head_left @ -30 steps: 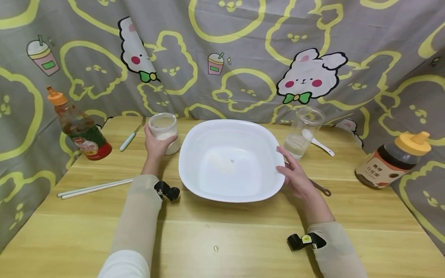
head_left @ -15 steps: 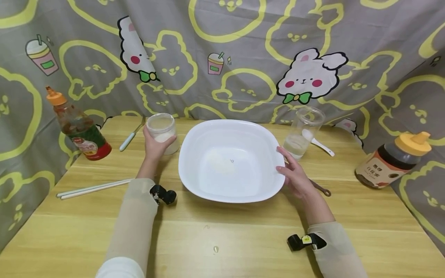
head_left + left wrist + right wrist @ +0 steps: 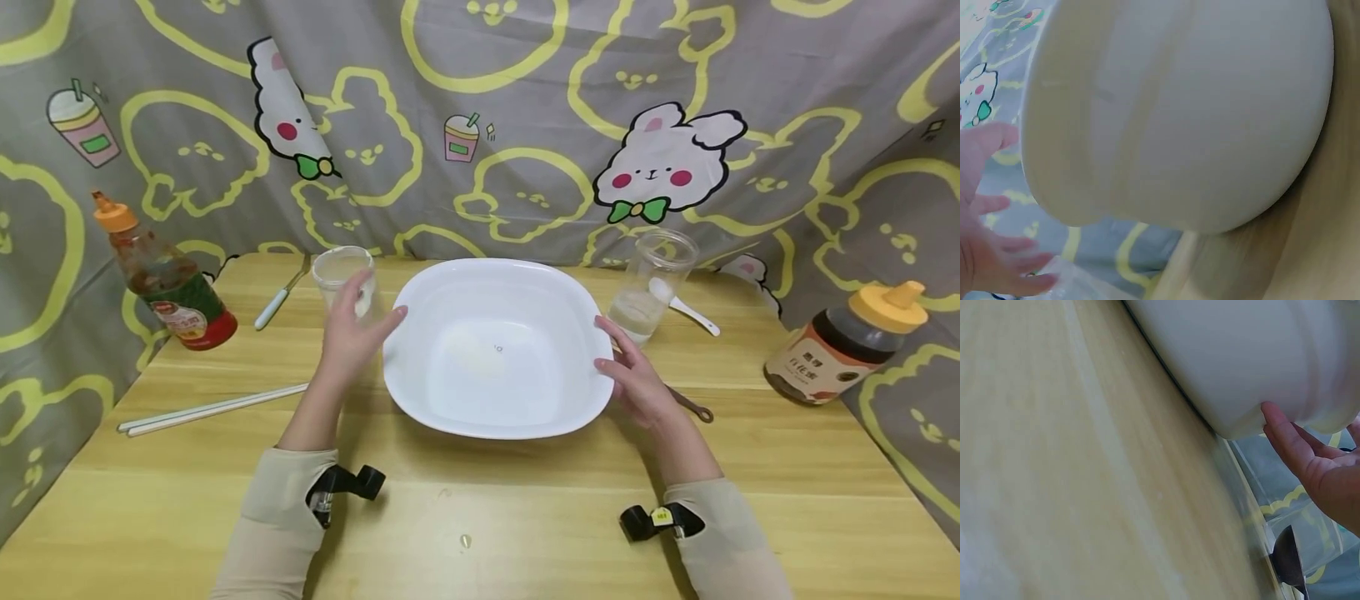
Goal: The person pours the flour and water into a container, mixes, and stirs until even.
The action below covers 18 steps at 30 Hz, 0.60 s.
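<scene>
A white plastic basin (image 3: pixel 558 300) stands mid-table with a thin patch of whitish powder (image 3: pixel 472 348) on its bottom. My right hand (image 3: pixel 641 383) holds its right rim, thumb over the edge and fingers against the outer wall, as the right wrist view also shows. My left hand (image 3: pixel 348 337) is spread beside the left rim, thumb close to it; whether it touches the rim I cannot tell. In the left wrist view the left hand's fingers (image 3: pixel 1000 134) are apart and hold nothing. Just behind that hand stands a clear jar (image 3: pixel 341 267), partly hidden, with white content.
A clear jar of liquid (image 3: pixel 637 312) and a white spoon (image 3: pixel 693 317) are at back right. A honey bottle (image 3: pixel 821 358) stands far right, a sauce bottle (image 3: pixel 180 304) far left. Chopsticks (image 3: pixel 213 407) and a blue-handled tool (image 3: pixel 273 307) lie left. A dark ladle (image 3: pixel 1288 559) is partly behind the basin.
My left hand has let go of the jar with white content and moved toward the basin's left rim. The jar has shifted slightly left. My right hand keeps its hold on the basin.
</scene>
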Motion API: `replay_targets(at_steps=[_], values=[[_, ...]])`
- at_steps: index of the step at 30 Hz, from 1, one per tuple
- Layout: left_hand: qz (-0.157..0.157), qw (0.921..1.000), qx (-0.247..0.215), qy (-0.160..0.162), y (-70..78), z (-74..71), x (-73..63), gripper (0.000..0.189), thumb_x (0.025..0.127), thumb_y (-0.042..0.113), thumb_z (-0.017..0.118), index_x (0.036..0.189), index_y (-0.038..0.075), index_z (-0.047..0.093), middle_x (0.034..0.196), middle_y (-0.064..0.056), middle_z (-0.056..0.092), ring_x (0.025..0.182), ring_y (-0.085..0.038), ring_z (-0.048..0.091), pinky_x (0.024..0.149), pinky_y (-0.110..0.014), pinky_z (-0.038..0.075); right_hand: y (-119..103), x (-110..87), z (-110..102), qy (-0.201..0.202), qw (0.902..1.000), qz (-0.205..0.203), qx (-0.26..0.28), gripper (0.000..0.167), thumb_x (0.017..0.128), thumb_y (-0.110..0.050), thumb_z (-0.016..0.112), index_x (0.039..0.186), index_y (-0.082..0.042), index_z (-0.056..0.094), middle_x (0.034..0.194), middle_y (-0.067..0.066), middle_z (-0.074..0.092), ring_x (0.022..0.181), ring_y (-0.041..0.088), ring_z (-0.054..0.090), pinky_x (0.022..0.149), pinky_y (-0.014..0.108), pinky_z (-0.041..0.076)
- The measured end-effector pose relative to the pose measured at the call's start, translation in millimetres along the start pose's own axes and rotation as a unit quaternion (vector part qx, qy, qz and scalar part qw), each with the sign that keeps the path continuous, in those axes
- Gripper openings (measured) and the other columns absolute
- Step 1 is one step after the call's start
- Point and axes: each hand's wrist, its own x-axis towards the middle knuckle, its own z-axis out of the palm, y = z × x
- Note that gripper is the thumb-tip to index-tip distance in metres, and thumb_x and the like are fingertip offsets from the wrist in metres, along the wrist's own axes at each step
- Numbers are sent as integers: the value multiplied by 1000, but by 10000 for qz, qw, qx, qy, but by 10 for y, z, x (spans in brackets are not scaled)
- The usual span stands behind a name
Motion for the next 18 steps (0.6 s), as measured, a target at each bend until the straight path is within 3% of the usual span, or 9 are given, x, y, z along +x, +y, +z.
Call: replay_targets(at_steps=[2,3,5,7,9,12,14,18], values=[[-602,9952,-469,-608,-29,5,-26,70,75,28,64,134,14,28,135,-13,26,119,-31,27,94,-46,26,8,5,7,-5,10000,-26,32,59,85,1,45,137,-16,22,116,14,38,87,18,55,64,34,50],[-900,9887,-819,-880,-63,9,-31,70,77,28,62,136,16,25,135,-14,24,118,-33,28,92,-47,29,11,7,12,1,10000,-30,46,59,85,1,45,137,-16,23,116,14,38,87,18,55,63,34,50],[-1306,9699,-1641,-1239,-147,31,-32,66,81,23,59,136,17,24,134,-18,23,115,-36,31,89,-46,35,8,7,14,-6,10000,-36,66,59,85,1,46,137,-16,22,116,14,38,87,17,55,64,34,50],[-1511,9496,-2329,-1455,-239,50,-42,60,83,17,54,135,17,25,131,-19,25,109,-36,38,83,-44,40,6,9,14,-12,10000,2,61,60,85,1,46,137,-16,22,115,14,39,87,17,55,64,34,50],[-1585,9251,-3051,-1612,-328,68,-52,54,85,8,48,134,16,26,127,-19,28,102,-35,44,75,-42,46,6,11,15,-17,10000,38,61,61,85,1,46,137,-17,22,115,13,40,88,18,55,64,35,50],[-1538,9029,-3577,-1820,-435,88,-66,50,84,0,42,130,17,30,121,-20,31,91,-30,51,65,-36,49,6,12,10,3,10000,76,63,61,85,1,46,137,-17,22,114,12,40,87,17,55,64,34,50],[-1448,8949,-3741,-1955,-486,97,-71,51,83,-3,40,128,19,31,119,-21,32,87,-28,53,61,-36,50,6,11,6,13,10000,62,72,60,85,1,46,137,-18,22,115,11,40,87,17,56,64,34,50],[-1318,8889,-3800,-2194,-539,84,-87,57,81,-4,39,130,23,29,118,-21,31,87,-29,52,59,-37,50,11,8,2,-1,9999,27,110,60,85,1,46,137,-18,23,115,11,40,86,17,56,63,33,51]])
